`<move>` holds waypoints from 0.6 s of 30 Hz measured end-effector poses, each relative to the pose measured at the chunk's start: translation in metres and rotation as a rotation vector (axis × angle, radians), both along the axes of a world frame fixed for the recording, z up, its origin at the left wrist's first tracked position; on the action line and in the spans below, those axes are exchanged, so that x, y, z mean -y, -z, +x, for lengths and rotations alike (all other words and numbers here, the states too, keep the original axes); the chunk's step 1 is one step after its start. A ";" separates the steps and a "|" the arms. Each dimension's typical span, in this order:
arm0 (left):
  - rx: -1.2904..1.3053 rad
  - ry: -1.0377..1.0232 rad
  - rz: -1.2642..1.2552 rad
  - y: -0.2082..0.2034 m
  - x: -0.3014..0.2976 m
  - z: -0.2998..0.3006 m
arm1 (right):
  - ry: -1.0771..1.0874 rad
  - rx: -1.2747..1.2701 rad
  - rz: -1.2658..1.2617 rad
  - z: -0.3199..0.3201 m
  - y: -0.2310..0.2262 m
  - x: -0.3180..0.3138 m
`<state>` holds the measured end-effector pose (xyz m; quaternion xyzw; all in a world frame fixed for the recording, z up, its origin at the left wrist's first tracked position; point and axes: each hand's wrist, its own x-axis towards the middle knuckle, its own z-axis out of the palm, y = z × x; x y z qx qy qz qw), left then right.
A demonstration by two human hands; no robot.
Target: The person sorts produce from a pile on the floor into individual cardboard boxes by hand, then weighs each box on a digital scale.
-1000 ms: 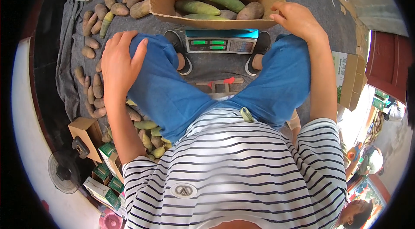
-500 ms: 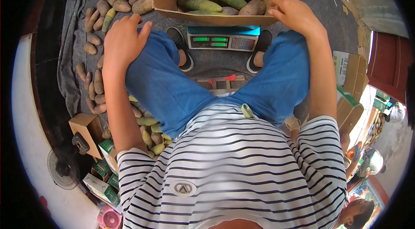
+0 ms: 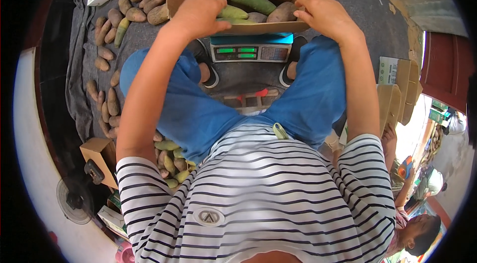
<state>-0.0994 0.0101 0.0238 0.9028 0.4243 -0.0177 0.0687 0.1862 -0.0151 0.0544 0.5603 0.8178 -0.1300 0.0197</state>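
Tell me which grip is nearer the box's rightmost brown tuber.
Right. The right grip is beside the rightmost tuber; the left grip is at the left end of the box.

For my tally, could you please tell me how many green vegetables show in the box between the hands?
3: the rear one, the middle one by the left hand, and the near one, partly behind the near wall. More may be hidden.

Cardboard box [image 3: 238, 28] cut off at top edge; its front wall hides undersides of veg [image 3: 252, 0]. L hand [image 3: 200, 14] covers one end of a green veg [image 3: 236, 12]; R hand's [image 3: 324, 14] contact w/ brown veg [image 3: 282, 13] unclear. Scale [image 3: 251, 53] top mostly under box; display [image 3: 247, 56] digits too sm. to read. Pink basin [image 3: 125, 253] partly behind sleeve [image 3: 141, 183].
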 end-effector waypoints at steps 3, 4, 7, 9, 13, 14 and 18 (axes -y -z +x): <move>-0.185 -0.036 -0.201 0.014 -0.002 0.008 | 0.012 0.011 -0.034 -0.001 -0.004 0.002; -0.184 -0.036 -0.204 0.017 -0.003 0.012 | 0.014 0.017 -0.023 -0.001 -0.004 0.002; -0.223 -0.002 -0.268 0.019 -0.005 0.024 | 0.016 -0.031 0.039 0.003 -0.002 0.003; -0.250 -0.003 -0.303 0.025 -0.005 0.027 | 0.012 -0.024 0.039 0.001 -0.002 0.002; -0.265 0.014 -0.306 0.030 -0.005 0.030 | -0.010 -0.043 0.060 -0.005 -0.004 0.002; -0.274 0.018 -0.309 0.029 -0.005 0.032 | -0.008 -0.042 0.060 -0.005 -0.003 0.001; -0.281 0.026 -0.330 0.028 -0.005 0.036 | -0.027 -0.031 0.086 -0.012 -0.001 -0.002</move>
